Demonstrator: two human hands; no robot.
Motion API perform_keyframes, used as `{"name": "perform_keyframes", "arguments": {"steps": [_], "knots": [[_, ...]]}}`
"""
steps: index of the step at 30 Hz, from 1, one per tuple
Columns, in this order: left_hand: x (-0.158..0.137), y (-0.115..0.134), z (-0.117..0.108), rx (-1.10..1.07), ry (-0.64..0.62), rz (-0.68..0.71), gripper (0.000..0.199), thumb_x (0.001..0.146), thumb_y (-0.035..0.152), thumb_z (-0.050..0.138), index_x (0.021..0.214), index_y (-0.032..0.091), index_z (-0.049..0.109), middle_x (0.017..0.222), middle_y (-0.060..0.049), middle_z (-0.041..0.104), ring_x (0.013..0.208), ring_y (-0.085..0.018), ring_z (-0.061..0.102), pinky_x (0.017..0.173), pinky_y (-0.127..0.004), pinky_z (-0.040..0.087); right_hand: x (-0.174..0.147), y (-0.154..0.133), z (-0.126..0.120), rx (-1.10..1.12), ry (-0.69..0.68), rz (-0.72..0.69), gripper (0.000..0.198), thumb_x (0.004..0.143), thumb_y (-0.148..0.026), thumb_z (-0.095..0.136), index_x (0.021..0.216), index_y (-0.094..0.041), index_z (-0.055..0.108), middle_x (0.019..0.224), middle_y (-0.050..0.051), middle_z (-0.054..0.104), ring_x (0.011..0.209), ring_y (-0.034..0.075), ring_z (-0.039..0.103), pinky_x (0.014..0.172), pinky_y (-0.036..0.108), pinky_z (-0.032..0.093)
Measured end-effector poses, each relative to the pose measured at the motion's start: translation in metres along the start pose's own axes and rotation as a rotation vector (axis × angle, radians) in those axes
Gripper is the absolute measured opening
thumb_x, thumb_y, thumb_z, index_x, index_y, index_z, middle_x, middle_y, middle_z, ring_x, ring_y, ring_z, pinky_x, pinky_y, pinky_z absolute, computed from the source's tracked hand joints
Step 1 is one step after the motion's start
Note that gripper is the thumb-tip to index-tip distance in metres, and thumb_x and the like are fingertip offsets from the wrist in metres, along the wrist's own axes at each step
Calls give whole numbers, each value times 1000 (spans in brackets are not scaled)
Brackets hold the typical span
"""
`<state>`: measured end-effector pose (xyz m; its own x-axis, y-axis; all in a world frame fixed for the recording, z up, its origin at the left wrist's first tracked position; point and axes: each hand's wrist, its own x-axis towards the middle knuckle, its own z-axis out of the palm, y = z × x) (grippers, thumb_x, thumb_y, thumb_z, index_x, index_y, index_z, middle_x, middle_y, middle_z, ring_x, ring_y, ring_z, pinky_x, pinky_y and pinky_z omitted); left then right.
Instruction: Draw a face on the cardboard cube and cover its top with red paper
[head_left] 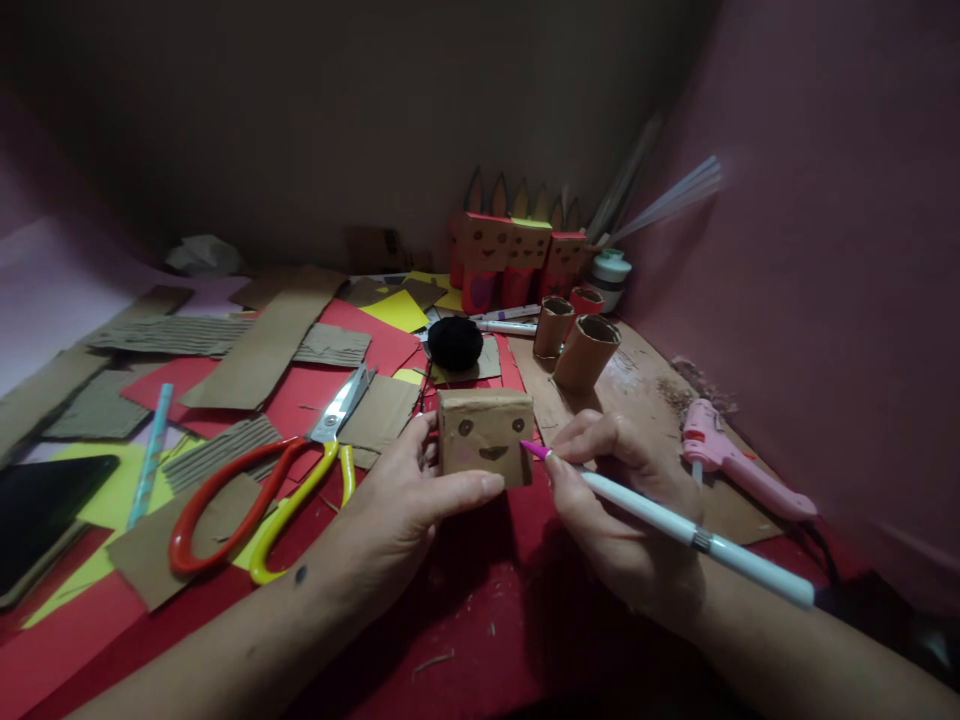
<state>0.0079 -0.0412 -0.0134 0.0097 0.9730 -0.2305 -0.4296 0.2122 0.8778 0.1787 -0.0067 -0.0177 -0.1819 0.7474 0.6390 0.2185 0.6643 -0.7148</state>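
In the head view, my left hand grips a small cardboard box by its left side and lower edge, the thumb lying across the bottom front. Two round eyes and a dark mouth are drawn on its front, with a faint pinkish patch on the left cheek. Between the thumb and fingers of my right hand is a white marker with a pink tip. That tip is at the box's right cheek; whether it touches cannot be told. Behind the box sits a ball of black yarn.
Red-and-yellow-handled scissors lie left among cardboard strips and coloured paper. Behind stand decorated cardboard figures, cardboard tubes and a small jar. A pink glue gun rests at right, a dark phone-like slab far left.
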Motion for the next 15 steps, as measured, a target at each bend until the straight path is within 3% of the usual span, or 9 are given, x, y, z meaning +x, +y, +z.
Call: {"name": "perform_keyframes", "arguments": {"steps": [8, 15], "knots": [[0, 1, 2, 13, 3, 2, 64, 68, 21, 88, 125, 16, 59, 122, -15, 75, 117, -35, 68, 92, -39, 53, -2, 2, -1, -57, -4, -39, 20, 85, -11, 60, 75, -23, 48, 65, -3, 56, 51, 11, 48, 47, 27, 35], [0, 0, -1, 30, -14, -11, 63, 70, 21, 87, 126, 18, 59, 122, -12, 76, 116, -34, 69, 92, -39, 53, -2, 2, 0, -28, -25, -37, 18, 86, -10, 59, 77, -23, 52, 67, -2, 57, 56, 12, 53, 49, 26, 37]]}}
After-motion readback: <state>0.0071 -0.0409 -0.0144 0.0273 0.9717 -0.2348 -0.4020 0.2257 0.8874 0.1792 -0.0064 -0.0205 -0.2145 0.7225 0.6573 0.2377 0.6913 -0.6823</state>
